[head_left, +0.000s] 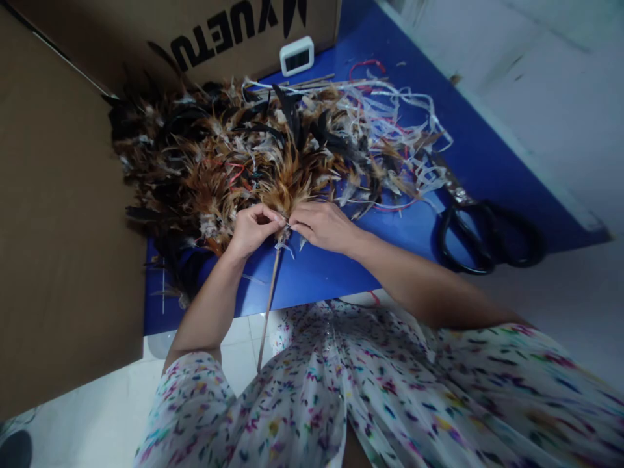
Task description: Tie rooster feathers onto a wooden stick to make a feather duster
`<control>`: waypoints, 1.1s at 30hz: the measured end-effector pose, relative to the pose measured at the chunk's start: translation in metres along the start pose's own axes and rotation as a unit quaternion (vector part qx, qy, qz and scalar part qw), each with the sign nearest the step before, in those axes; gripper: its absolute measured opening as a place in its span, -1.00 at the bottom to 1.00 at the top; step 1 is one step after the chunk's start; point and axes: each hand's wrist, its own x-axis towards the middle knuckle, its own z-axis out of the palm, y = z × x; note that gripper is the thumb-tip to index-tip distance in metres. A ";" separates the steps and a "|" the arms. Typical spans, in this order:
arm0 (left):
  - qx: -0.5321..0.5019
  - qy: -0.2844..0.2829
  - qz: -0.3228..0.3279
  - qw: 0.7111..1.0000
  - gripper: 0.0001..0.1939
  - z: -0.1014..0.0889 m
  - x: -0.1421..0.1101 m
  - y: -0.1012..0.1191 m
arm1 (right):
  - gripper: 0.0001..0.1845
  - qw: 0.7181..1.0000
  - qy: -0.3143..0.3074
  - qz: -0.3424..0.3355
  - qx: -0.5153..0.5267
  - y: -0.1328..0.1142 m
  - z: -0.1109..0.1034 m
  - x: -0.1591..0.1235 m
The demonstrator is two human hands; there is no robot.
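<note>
A feather duster with brown and black feathers (285, 182) lies over the near side of the blue table, its thin wooden stick (271, 299) pointing down past the table edge. My left hand (256, 227) pinches at the base of the feathers, thumb against forefinger. From the other side my right hand (324, 224) is closed in a pinch, its fingertips almost meeting those of the left. Between them shows a bit of thin pale string, mostly hidden by the fingers. Just below, a loose whitish end (284, 247) sticks out from the stick.
Loose feathers (185, 143) cover much of the blue table (322, 279). White plastic strips (404, 107) lie tangled at the right, near large black-handled scissors (468, 237). A small white digital device (297, 56) stands before a cardboard box (244, 39). More cardboard (63, 214) rises at the left.
</note>
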 end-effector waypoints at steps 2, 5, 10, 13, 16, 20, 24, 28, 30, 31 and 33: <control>0.008 -0.001 0.000 1.000 -0.68 0.000 0.000 -0.001 | -0.82 1.000 0.000 -0.003 0.007 0.002 0.002 0.001; 0.039 0.000 0.021 0.999 -0.74 0.000 0.001 -0.004 | -0.84 0.998 0.019 -0.016 0.051 0.006 0.003 0.004; 0.162 0.012 0.096 0.982 -0.86 -0.003 0.000 -0.008 | -0.81 0.989 0.075 0.029 0.128 0.005 0.000 0.014; 0.241 0.015 0.149 0.959 -0.94 -0.003 -0.001 -0.005 | -0.78 0.989 0.056 0.044 0.131 0.002 -0.002 0.022; 0.285 0.034 0.199 0.937 -0.95 -0.002 -0.001 -0.002 | -0.79 0.989 0.032 0.063 0.131 0.002 -0.003 0.032; 0.311 0.069 0.257 0.912 -0.92 0.000 0.000 -0.004 | -0.82 0.984 0.030 0.093 0.151 0.005 0.001 0.044; 0.307 0.089 0.298 0.899 -0.89 0.002 0.001 -0.011 | -0.86 0.974 0.044 0.108 0.193 0.010 0.007 0.048; 0.308 0.112 0.324 0.888 -0.89 0.006 0.001 -0.014 | -0.80 0.960 0.050 0.111 0.252 0.015 0.011 0.047; 0.306 0.114 0.327 0.887 -0.89 0.007 0.000 -0.015 | -0.76 0.956 0.055 0.112 0.266 0.017 0.012 0.046; 0.304 0.114 0.328 0.887 -0.89 0.007 0.000 -0.015 | -0.76 0.956 0.060 0.110 0.264 0.018 0.012 0.046; 0.301 0.111 0.334 0.886 -0.89 0.007 0.000 -0.016 | -0.79 0.962 0.072 0.098 0.245 0.019 0.013 0.045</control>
